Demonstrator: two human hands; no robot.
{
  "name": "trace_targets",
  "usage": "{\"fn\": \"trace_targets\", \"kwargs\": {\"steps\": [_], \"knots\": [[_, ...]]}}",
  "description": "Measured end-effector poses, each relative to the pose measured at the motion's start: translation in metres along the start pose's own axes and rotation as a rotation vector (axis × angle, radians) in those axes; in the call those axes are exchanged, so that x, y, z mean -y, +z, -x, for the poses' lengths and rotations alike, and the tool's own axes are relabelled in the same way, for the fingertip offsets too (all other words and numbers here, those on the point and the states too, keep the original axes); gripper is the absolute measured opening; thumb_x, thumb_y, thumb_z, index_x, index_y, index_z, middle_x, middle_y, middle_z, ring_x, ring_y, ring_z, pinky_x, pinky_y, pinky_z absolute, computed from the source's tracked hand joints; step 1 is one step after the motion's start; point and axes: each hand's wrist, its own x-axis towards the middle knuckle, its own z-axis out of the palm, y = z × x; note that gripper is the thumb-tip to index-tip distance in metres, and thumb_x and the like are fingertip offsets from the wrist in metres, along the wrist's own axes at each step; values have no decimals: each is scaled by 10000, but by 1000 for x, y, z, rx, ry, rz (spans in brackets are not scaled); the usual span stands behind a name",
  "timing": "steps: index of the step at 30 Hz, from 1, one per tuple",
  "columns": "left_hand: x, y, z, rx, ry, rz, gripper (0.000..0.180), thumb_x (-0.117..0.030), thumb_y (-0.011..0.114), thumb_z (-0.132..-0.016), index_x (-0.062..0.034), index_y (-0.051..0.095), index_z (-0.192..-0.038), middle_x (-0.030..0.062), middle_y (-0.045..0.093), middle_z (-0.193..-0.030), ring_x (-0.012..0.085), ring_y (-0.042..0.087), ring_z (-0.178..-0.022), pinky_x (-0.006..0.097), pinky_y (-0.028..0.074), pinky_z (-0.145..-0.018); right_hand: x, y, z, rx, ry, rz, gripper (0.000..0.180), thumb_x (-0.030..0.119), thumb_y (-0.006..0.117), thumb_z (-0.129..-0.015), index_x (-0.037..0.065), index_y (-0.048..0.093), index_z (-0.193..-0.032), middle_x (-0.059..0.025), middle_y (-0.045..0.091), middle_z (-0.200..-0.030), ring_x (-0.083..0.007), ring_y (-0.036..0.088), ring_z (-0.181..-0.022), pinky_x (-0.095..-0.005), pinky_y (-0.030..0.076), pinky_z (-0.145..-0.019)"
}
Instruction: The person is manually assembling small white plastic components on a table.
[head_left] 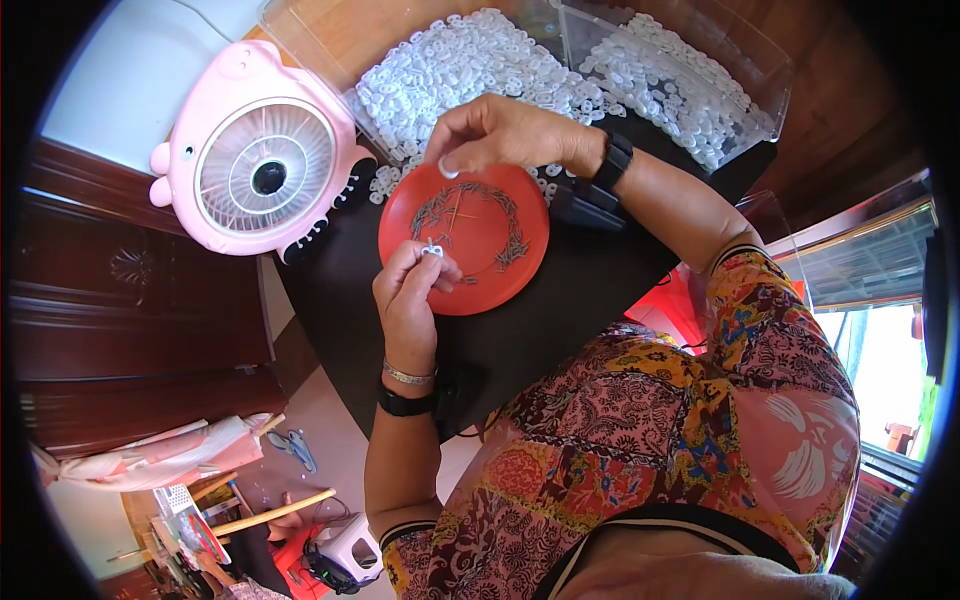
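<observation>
My left hand (410,290) pinches a small white plastic piece (432,248) between its fingertips, just over the near rim of a red round plate (490,215). The plate lies on a black table (560,300) and carries a ring of thin metal springs (512,250). My right hand (500,135) hovers over the plate's far edge, fingers curled, with a small white piece pinched at the thumb tip (447,170). A heap of white plastic pieces (460,75) lies just beyond that hand.
A pink pig-shaped desk fan (255,150) stands at the table's left. Clear plastic boxes (690,90) hold several more white pieces at the far right. A dark wooden cabinet (130,300) is on the left, with floor clutter below it.
</observation>
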Motion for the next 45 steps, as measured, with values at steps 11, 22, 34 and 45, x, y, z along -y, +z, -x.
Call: {"fn": "trace_targets", "kwargs": {"steps": [11,22,34,45], "knots": [[2,-3,-1,-28,91,177,179,-125,481,-886,27,571,-861,150,655,-899,202,613,-766,287,460,-669,10,46,12,63,-42,-130,145,70,629,-898,2,675,-1018,-4,659,-817,-56,581,-729,-216,486,-684],[1,-5,-2,-43,87,178,198,-133,459,-907,28,564,-857,134,639,-820,186,599,-710,282,454,-655,3,49,11,264,-166,-187,157,37,669,-857,11,653,-1011,-33,677,-908,-94,619,-859,-260,489,-806],[2,-9,-3,22,-44,357,187,-159,456,-914,-9,532,-833,99,599,-762,180,581,-662,281,437,-618,-6,51,10,159,-367,154,145,61,666,-860,-9,628,-982,-43,661,-900,-142,630,-847,-270,493,-766],[2,-1,-3,-57,-10,-9,164,-78,504,-878,-20,530,-727,36,561,-649,93,510,-600,222,383,-577,-6,44,6,61,77,-134,186,146,626,-912,26,663,-1049,7,660,-855,-36,570,-703,-190,484,-667]]}}
